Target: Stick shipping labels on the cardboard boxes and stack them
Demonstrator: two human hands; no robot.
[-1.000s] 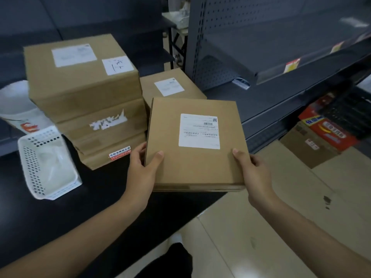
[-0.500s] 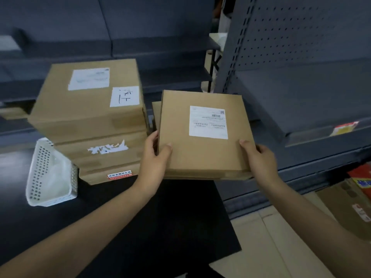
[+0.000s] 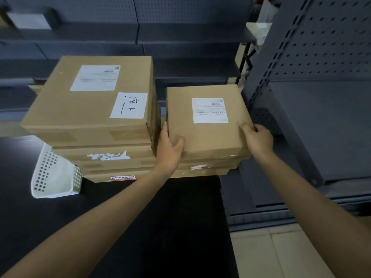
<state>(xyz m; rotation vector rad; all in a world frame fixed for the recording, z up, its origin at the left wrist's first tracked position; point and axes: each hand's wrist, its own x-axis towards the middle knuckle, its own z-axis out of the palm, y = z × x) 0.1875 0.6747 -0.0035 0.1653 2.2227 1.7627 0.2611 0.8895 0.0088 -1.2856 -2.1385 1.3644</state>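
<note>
A: What do we have between our hands?

B: A flat cardboard box (image 3: 206,125) with a white shipping label (image 3: 209,110) stuck on its top face. Our left hand (image 3: 168,148) grips its near left corner, thumb lying on top and fingers tucked down the side. Our right hand (image 3: 257,138) clasps the right edge, fingers curled over the rim. Both hands are closed on the box, one at each side.

A: Is it resting on anything?

B: It lies on a lower box (image 3: 208,164) whose front edge shows just under our hands, with a torn white and red sticker on it. Whether the upper box has its full weight down, we cannot tell.

A: And to the left of our left hand?

B: A taller stack of boxes (image 3: 96,121), touching our left hand's knuckles or very nearly. Its top box carries a printed label (image 3: 95,77) and a white handwritten sticker (image 3: 129,105).

A: Further left?

B: A white perforated basket (image 3: 55,173) stands on the dark tabletop (image 3: 140,227), just beside the foot of that stack. To the right of our right hand rises grey pegboard shelving (image 3: 313,67).
</note>
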